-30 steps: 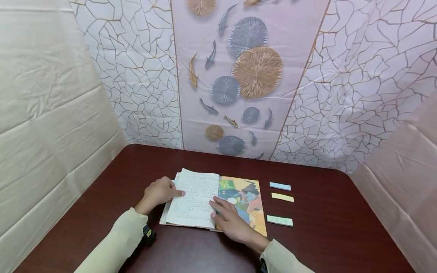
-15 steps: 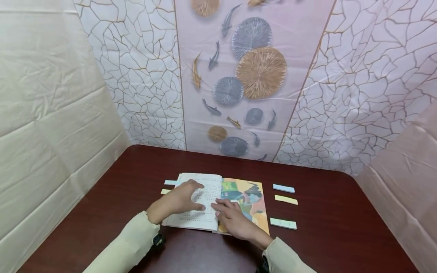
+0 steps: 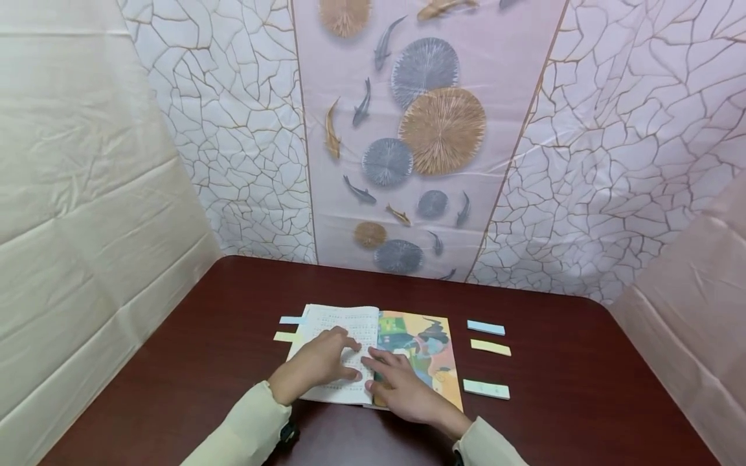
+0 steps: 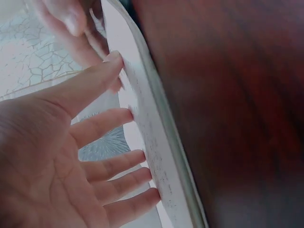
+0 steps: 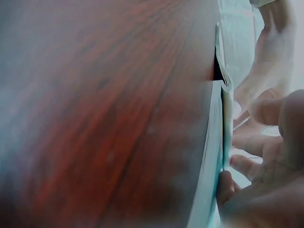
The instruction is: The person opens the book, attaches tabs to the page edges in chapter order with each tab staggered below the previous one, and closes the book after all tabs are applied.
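An open book lies on the table, with printed text on its left page (image 3: pixel 340 316) and a colourful illustration on its right page (image 3: pixel 428 353). My left hand (image 3: pixel 320 362) rests on the left page near the spine; in the left wrist view its spread fingertips (image 4: pixel 152 194) touch the paper. Beside it, my right hand (image 3: pixel 405 388) lies across the spine and the lower illustrated page, fingers extended. Neither hand holds anything. Out from the left page's outer edge stick a blue tab (image 3: pixel 290 320) and a yellow tab (image 3: pixel 284 336).
Right of the book lie a blue sticky-note pad (image 3: pixel 486 327), a yellow one (image 3: pixel 491 347) and, nearer, a green one (image 3: pixel 486 389). The dark red table (image 3: pixel 559 382) ends at a patterned cloth backdrop (image 3: pixel 256 162), with pale cloth walls on both sides.
My left hand has moved right from the left page's outer edge to near the spine. That page lies flatter, and the blue and yellow tabs now show. My right hand has stayed near the spine.
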Available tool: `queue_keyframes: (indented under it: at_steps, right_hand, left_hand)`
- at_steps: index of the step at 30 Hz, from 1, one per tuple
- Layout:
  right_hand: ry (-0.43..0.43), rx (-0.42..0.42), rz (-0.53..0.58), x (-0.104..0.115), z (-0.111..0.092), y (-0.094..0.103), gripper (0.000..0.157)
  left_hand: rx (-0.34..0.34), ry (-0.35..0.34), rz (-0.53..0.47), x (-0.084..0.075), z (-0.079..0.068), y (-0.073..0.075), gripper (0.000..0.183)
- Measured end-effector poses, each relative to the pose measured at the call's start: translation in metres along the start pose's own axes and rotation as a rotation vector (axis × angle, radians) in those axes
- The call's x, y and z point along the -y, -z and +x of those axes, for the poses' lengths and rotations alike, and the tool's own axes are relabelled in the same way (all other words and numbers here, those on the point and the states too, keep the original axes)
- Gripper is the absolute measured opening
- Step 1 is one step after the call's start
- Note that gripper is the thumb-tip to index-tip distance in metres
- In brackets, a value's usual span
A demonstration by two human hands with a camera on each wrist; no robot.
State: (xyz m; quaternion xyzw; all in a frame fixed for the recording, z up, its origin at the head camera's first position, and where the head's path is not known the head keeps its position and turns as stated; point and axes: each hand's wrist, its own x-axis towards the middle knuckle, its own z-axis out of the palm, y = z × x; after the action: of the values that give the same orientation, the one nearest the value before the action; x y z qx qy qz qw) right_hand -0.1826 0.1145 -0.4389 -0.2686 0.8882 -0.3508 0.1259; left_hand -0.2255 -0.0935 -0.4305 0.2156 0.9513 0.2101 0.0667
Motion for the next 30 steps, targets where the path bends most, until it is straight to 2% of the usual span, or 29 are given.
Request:
queue_keyframes:
  at_steps: [3, 6, 10, 14, 17, 19, 22, 26, 30]
  right_hand:
    - [0.011, 0.011, 0.01, -0.001, -0.01, 0.007, 0.053]
    - [0.024, -0.013, -0.006, 0.0, -0.024, 0.02, 0.053]
    - [0.012, -0.071, -0.116, -0.005, -0.046, 0.045, 0.045]
    - [-0.053, -0.121, -0.259, -0.018, -0.069, 0.067, 0.036]
    - [-0.145, -0.125, -0.318, -0.034, -0.083, 0.078, 0.036]
    - [-0.197, -0.112, -0.336, -0.046, -0.09, 0.083, 0.036]
    - [-0.23, -0.079, -0.377, -0.064, -0.099, 0.087, 0.039]
    - [-0.215, -0.084, -0.463, -0.08, -0.105, 0.09, 0.038]
    - [-0.201, -0.122, -0.49, -0.087, -0.104, 0.092, 0.028]
  left_hand:
    - [0.017, -0.003, -0.007, -0.003, 0.001, -0.005, 0.048]
    - [0.026, -0.013, -0.002, -0.007, 0.004, -0.01, 0.048]
    - [0.031, 0.004, 0.021, -0.011, 0.005, -0.012, 0.048]
    - [0.041, 0.029, 0.03, -0.012, 0.001, -0.012, 0.047]
    - [0.045, 0.043, 0.04, -0.01, -0.002, -0.012, 0.046]
    - [0.048, 0.056, 0.044, -0.009, -0.004, -0.011, 0.046]
    - [0.058, 0.064, 0.025, -0.008, -0.005, -0.009, 0.046]
    - [0.044, 0.036, -0.005, -0.008, -0.001, -0.003, 0.045]
    - [0.03, 0.021, 0.007, -0.01, 0.005, 0.003, 0.046]
